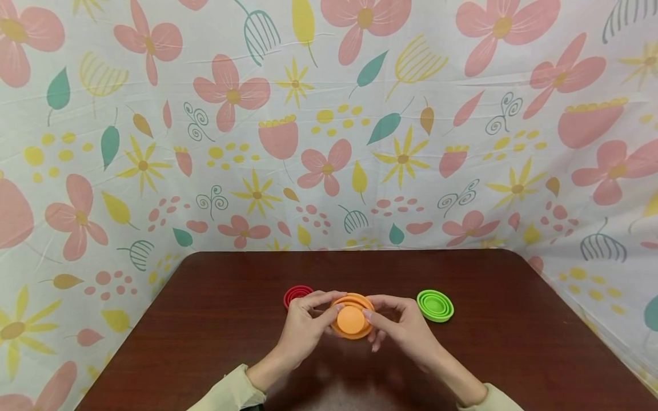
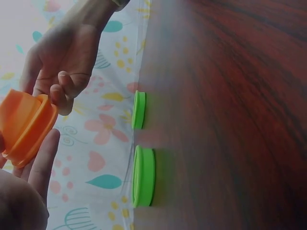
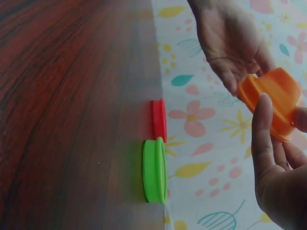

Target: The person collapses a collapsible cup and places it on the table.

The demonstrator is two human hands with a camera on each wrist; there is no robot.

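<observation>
An orange collapsible silicone cup (image 1: 352, 321) is held between both hands above the table, its round base facing the head camera. My left hand (image 1: 303, 326) grips its left side, thumb at the base and fingers round the rim. On the opposite side my right hand (image 1: 407, 331) pinches it likewise, with some fingers curled below. Both wrist views show the cup side-on, partly extended, its walls stepped and tilted. A flattened red cup (image 1: 297, 295) lies behind the left hand, partly covered by it. Right of the right hand lies a flattened green cup (image 1: 435, 306).
The brown wooden table (image 1: 205, 337) reaches back to a flower-printed cloth (image 1: 329, 114). In the left wrist view two green cups stand apart, a nearer one (image 2: 144, 176) and a farther one (image 2: 138, 110); the head view shows only one.
</observation>
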